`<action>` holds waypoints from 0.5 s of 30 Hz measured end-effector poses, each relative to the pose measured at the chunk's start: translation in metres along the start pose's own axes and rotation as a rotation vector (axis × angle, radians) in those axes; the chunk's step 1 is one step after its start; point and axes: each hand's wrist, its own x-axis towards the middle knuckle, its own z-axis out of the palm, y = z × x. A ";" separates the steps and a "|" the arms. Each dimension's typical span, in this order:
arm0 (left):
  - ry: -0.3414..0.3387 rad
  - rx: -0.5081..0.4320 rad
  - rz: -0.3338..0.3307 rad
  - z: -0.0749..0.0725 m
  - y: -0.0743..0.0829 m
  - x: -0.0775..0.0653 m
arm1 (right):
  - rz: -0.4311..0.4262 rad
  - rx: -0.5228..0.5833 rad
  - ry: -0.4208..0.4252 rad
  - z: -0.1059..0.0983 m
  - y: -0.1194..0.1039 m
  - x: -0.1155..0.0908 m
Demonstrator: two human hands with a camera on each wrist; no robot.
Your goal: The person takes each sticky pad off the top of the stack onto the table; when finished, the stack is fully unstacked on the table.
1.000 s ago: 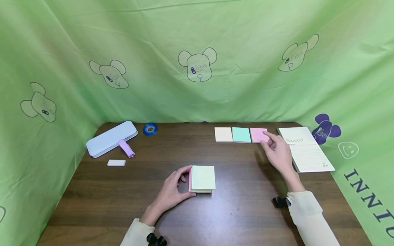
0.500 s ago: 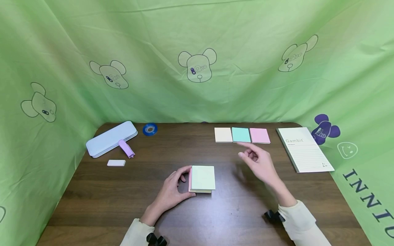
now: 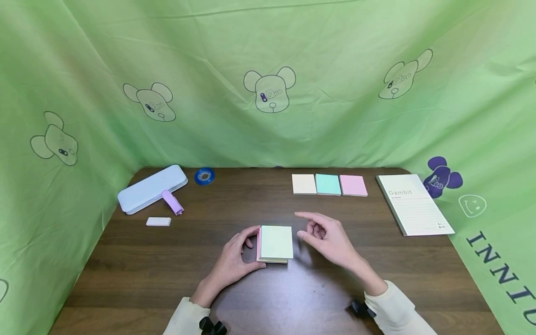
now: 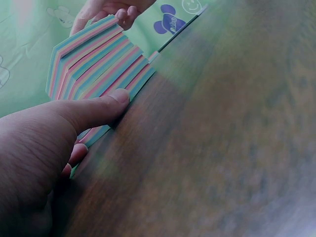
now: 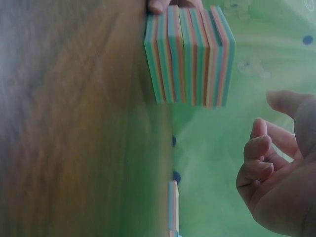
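A tall stack of sticky note pads stands on the table, pale green on top, with striped sides of pink, yellow, green and blue showing in the left wrist view. My left hand grips its left side, the thumb at the near edge and a finger at the far corner. To the right of the stack hovers my right hand, apart from it and holding nothing. Its index finger and thumb reach toward the stack, while the other fingers are loosely curled in the right wrist view.
Cream, teal and pink pads lie in a row at the back. A notebook is at the right. On the left are a pale blue case, a purple stapler-like item, a white block and blue tape.
My right hand has left the pink pad at the back and come left and nearer, to the right side of the stack. My left hand and the stack have stayed put.
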 end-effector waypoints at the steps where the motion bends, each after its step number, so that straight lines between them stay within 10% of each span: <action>1: -0.001 0.002 -0.003 0.000 0.000 0.000 | -0.006 -0.001 -0.011 0.002 -0.001 -0.001; 15: 0.005 -0.008 0.029 -0.001 0.000 0.000 | 0.039 -0.086 -0.154 0.026 -0.006 -0.006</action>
